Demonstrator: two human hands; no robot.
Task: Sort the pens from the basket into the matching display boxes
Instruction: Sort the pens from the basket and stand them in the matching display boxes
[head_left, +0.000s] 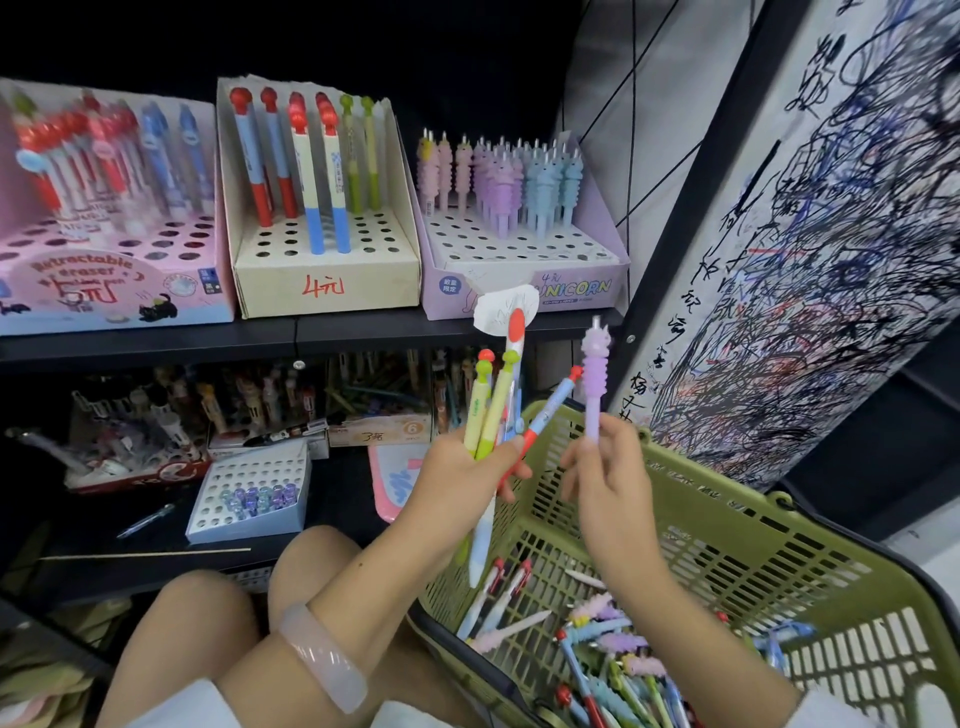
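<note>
My left hand (470, 467) grips a bundle of pens (493, 400): yellow-green ones with ball tops, a blue-red one and a white one with a red top. My right hand (605, 473) pinches the lower end of a purple unicorn pen (593, 379), held upright. Both hands are above the green basket (727, 540), which holds several more pens (618, 660) at its bottom. On the upper shelf stand the lilac unicorn box (524, 280) with pink, purple and blue pens, a cream box (327, 275) with red, blue and green pens, and a pink eraser box (114, 280).
The lower shelf carries a white box (249, 493) with glittery pens, more dim pen boxes (374, 410) and a loose pen (145, 519). A scribbled test board (810, 234) stands at the right. My knees (234, 613) are below the shelf.
</note>
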